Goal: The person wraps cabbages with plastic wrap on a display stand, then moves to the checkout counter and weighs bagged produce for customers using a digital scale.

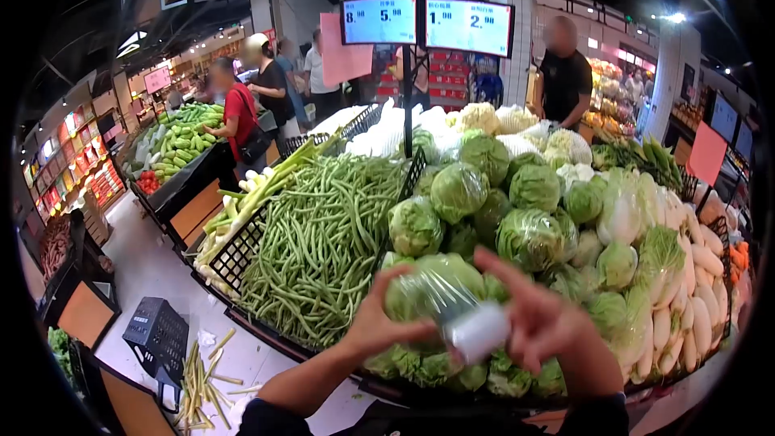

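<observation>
A green cabbage [440, 278] with shiny clear plastic film over it is in front of me, above the vegetable display. My left hand [381, 319] grips its left side, thumb below and fingers above. Against the cabbage's lower right is a white roll [478, 333], blurred, with the film stretching towards it. My right hand [539, 319] is just right of the roll, smeared by motion, its fingers spread and the index finger stretched out. Whether it touches the roll I cannot tell. More cabbages [460, 191], some film-wrapped, are piled behind.
Green beans [323, 226] fill a black crate on the left. White radishes [682, 315] and napa cabbages [626, 206] lie to the right. Price screens [424, 24] stand above. A grey basket [157, 335] lies on the floor. A person in black [563, 73] stands across the display.
</observation>
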Tool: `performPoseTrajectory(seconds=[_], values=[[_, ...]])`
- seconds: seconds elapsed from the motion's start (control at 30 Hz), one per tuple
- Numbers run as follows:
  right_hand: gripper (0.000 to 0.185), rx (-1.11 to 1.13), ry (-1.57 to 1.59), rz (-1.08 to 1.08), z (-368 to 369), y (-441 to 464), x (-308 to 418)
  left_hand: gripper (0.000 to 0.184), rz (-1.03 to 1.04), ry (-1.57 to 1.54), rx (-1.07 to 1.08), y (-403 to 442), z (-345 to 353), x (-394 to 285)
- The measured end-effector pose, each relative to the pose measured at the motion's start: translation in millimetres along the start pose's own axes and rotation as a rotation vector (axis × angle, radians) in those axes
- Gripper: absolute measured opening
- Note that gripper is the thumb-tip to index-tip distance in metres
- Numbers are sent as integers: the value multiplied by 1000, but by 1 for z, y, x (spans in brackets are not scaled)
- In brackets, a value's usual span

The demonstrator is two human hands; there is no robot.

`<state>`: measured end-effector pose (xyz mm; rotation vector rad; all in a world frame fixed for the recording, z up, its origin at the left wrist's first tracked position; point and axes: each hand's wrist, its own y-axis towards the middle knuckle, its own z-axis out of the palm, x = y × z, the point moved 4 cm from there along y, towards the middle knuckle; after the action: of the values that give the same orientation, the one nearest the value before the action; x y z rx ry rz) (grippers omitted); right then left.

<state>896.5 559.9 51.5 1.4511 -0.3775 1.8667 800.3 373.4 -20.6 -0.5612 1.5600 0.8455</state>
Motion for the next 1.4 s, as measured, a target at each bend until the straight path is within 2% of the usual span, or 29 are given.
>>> performPoseTrajectory(seconds=[0.07,0.1,0.13,0.2,0.23,0.27,0.3,0.37,0.4,0.47,0.57,0.7,0.77,0.8,0.83,0.9,0.93,0.97,1.0,1.03,1.07,1.1,1.13,1.17,1.2,1.27,1.3,1.37,1.4], values=[[94,-19,-80,246,24,-29,-41,74,-51,-457,-214,4,-14,20],[96,-75,-126,358,23,-41,-63,69,-61,-638,-247,1,-19,30],[98,-125,-244,416,17,-48,-83,68,-67,-857,-162,-5,-14,31],[75,-148,-822,298,2,-55,-112,66,-112,-1288,55,-18,2,22],[67,-174,-1093,276,-4,-57,-121,66,-29,-743,155,-25,4,14],[59,-227,-1362,373,-6,-57,-128,66,65,-200,243,-36,5,6],[57,-336,-1573,251,-6,-51,-118,67,43,-204,336,-46,9,6],[51,-529,-1917,-8,2,-35,-85,70,-272,-643,560,-62,19,15],[48,-534,-2010,-187,6,-28,-78,71,-406,-753,656,-69,21,18],[46,-356,-2116,-298,32,-10,-68,73,-547,-812,788,-76,23,22],[42,-412,-2217,-442,46,-9,-68,76,-686,-834,933,-73,27,25],[38,-414,-2255,-435,64,-22,-57,81,-781,-843,1026,-61,49,30],[33,-750,-2119,-539,68,-44,-24,83,-801,-839,1047,-55,70,33],[28,-1070,-1938,-672,61,-70,-8,84,-806,-840,1053,-52,84,34],[24,-1399,-1619,-855,55,-100,6,85,-794,-835,1054,-45,98,35],[16,-1708,-1164,-1105,46,-163,22,88,-721,-798,1025,-23,127,34],[16,-1750,-1154,-1097,47,-197,27,89,-621,-739,994,-4,141,31],[15,-1913,-1150,-988,42,-227,19,105,-375,-526,995,25,156,26],[14,-2065,-1141,-866,35,-256,4,91,-7,-334,857,52,173,1],[15,-2094,-1131,-762,26,-283,-13,89,394,-16,728,80,193,-17],[17,-2119,-1120,-656,14,-302,-30,83,659,182,552,101,219,-23],[20,-2102,-1122,-642,0,-305,-39,76,790,552,391,117,245,-25],[23,-2076,-1123,-630,-16,-304,-44,70,866,761,306,132,274,-25],[32,-1972,-989,-618,-37,-301,-47,63,1002,1050,206,151,298,1],[41,-1892,-996,-627,-54,-287,-41,63,976,1250,225,160,315,22],[50,-1751,-1171,-452,-96,-277,-45,59,714,1187,517,155,312,25],[53,-1711,-1228,-438,-111,-272,-37,56,749,967,459,160,297,18],[60,-1681,-1350,-402,-132,-265,-14,49,920,966,168,190,246,-6],[66,-1716,-1463,-272,-145,-263,5,53,728,1200,100,209,218,-23]])
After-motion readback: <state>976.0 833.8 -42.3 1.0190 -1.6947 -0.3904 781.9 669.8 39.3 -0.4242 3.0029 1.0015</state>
